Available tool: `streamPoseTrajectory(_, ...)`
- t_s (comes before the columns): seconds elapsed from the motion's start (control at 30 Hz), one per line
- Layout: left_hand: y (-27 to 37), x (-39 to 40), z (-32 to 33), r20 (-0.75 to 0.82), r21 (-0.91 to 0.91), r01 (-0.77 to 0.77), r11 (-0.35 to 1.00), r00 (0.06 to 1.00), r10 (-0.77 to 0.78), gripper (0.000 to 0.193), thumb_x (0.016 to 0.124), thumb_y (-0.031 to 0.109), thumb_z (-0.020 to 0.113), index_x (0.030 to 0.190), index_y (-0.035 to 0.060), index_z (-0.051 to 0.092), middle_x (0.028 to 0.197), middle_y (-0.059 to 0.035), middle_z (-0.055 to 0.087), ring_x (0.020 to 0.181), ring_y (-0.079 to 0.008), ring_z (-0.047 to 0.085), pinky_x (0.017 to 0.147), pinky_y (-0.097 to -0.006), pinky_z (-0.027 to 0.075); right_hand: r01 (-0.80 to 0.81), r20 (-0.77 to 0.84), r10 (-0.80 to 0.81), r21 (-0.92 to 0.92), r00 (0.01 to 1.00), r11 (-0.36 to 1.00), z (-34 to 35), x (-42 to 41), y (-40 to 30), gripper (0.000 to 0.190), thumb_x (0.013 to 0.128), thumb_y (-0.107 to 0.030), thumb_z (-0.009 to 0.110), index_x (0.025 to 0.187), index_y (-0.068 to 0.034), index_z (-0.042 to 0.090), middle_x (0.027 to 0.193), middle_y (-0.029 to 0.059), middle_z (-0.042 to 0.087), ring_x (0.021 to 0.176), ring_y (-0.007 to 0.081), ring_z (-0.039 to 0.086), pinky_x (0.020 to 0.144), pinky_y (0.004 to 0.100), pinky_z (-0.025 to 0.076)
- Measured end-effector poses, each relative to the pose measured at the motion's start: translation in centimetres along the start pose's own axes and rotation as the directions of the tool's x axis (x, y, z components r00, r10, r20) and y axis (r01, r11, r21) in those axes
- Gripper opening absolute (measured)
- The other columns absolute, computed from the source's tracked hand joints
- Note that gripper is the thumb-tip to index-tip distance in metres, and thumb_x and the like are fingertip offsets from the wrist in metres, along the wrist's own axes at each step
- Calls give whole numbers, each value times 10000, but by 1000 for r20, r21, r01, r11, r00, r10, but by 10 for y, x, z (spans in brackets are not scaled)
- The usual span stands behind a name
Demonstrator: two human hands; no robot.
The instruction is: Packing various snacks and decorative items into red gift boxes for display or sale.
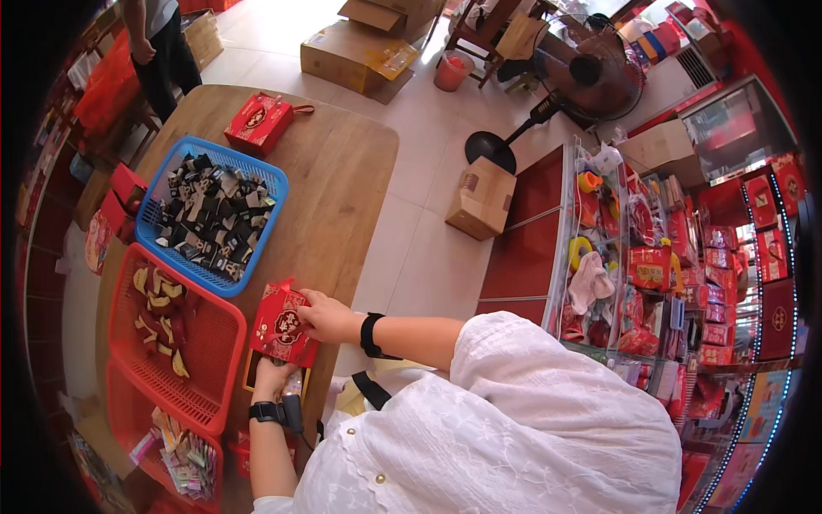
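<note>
A red printed gift box [286,321] with a dark emblem lies near the table's front edge. My right hand [329,317] grips its right side, fingers over the lid. From under the red cover a gold-edged inner tray [249,371] shows on the near side, with small packaged items [293,385] partly visible in it. My left hand [272,379] is at this opening, its fingertips hidden below the cover; whether they hold something is unclear. To the left, a red plastic basket [221,360] contains dark-red and yellow pieces.
A blue basket [280,186] of small black packets stands farther back. Another red basket [122,411] holds slim sachets [186,456]. A second red gift box [258,122] sits at the wooden table's [340,154] far end. A person [157,51] stands beyond; glass shelves [616,257] line the right.
</note>
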State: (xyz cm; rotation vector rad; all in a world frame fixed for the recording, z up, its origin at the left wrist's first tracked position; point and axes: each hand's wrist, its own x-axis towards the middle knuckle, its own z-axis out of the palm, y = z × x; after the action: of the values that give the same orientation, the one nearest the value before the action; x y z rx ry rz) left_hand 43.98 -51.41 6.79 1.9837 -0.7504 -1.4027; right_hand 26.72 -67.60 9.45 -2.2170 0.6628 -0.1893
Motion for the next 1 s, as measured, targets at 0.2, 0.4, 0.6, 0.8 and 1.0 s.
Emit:
streamPoseTrajectory(0.2,35,-25,-10,-146,635,-69,770,968,206,236,766,20,490,986,-65,509,979,-291,575,946,-454,527,816,-518,415,-62,43,62,4,997,998,-13,1,-5,228,719,-198,666,914,-97,609,1330,253,392,1196,400,433,930,439,435)
streamPoseTrajectory(0.4,63,-55,-17,-271,819,-3,574,879,392,119,771,21,521,884,-19,522,889,-184,554,872,-368,548,761,-447,445,-31,77,30,10,997,999,-4,8,-11,241,707,-195,666,915,-93,601,1324,260,393,1180,412,441,926,453,439)
streamPoseTrajectory(0.6,41,-58,-8,-115,806,-298,511,768,630,66,781,102,590,770,49,551,809,-105,560,838,-300,553,767,-409,432,14,61,-14,1,998,1000,-11,7,0,267,704,-210,685,912,-79,579,1303,305,393,1148,456,448,956,459,415)
streamPoseTrajectory(0.8,56,-89,-15,-312,829,-49,557,786,534,160,767,158,654,863,56,576,836,-88,571,853,-266,566,765,-381,439,-8,132,1,54,991,999,-20,5,1,265,739,-170,696,948,-85,558,1330,254,358,1168,428,428,959,434,410)
streamPoseTrajectory(1.0,26,-56,-7,-161,909,-27,416,898,409,88,766,61,522,733,39,600,764,-128,594,769,-280,628,653,-391,518,4,156,-14,68,988,998,-19,9,-7,254,738,-166,695,934,-77,559,1328,264,358,1165,440,431,957,439,411)
